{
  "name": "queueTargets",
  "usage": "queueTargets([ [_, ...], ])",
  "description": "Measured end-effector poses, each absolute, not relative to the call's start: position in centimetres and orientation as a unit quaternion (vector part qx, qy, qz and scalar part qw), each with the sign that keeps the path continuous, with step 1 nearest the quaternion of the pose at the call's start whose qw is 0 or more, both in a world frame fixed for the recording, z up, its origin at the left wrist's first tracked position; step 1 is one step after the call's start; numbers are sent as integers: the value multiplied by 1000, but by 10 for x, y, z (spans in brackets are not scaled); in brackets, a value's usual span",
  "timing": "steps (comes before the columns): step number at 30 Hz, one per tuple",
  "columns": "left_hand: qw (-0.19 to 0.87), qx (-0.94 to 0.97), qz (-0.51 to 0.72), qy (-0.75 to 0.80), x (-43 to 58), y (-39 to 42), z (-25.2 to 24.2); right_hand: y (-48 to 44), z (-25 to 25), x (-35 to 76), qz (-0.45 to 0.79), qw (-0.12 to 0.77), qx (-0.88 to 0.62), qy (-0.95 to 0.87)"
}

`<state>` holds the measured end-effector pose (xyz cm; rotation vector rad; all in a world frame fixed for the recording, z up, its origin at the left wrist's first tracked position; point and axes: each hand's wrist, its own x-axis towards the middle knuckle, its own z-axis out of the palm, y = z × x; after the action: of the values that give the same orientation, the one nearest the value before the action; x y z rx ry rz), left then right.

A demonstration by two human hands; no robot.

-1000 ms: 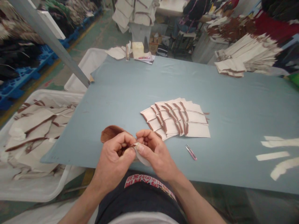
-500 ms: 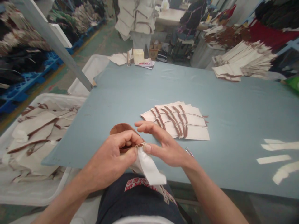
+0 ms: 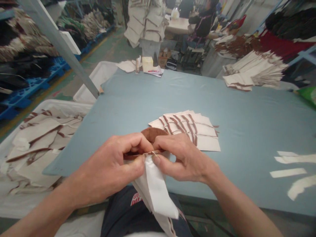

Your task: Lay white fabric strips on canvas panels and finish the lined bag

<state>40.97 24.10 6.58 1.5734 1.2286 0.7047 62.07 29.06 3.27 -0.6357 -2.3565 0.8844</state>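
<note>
Between both hands, close to my body at the table's front edge, is a cream fabric piece with brown edging (image 3: pixel 154 133). My left hand (image 3: pixel 118 163) pinches its folded edge between thumb and fingers. From the other side, my right hand (image 3: pixel 184 158) pinches the same edge, its thumb beside the left one. A white strip (image 3: pixel 159 192) hangs down from the pinched spot over my lap. Just beyond my right hand, a fanned row of cream fabric pieces with brown edging (image 3: pixel 208 141) lies on the blue table (image 3: pixel 118 105).
Loose white strips (image 3: pixel 287 172) lie at the table's right. On my left stands a white bin (image 3: pixel 81 105) with more cream pieces (image 3: pixel 41 128). A metal post (image 3: pixel 79 69) rises by the left table edge. Stacked cream pieces (image 3: pixel 256 69) sit at the far right; a person (image 3: pixel 203 23) sits beyond.
My right hand has closed from spread fingers into a pinch on the fabric edge. The brown-edged part has swung right, and the white strip hangs lower.
</note>
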Motion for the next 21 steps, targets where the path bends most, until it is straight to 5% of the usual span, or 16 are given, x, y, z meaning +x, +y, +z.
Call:
queueTargets([
  [6, 384, 714, 309, 498, 413, 234, 64, 282, 34, 618, 356, 287, -284, -843],
  [12, 470, 656, 308, 504, 412, 233, 59, 274, 34, 615, 394, 275, -320, -816],
  [21, 428, 676, 289, 526, 406, 227, 49, 272, 26, 614, 471, 258, -300, -788],
])
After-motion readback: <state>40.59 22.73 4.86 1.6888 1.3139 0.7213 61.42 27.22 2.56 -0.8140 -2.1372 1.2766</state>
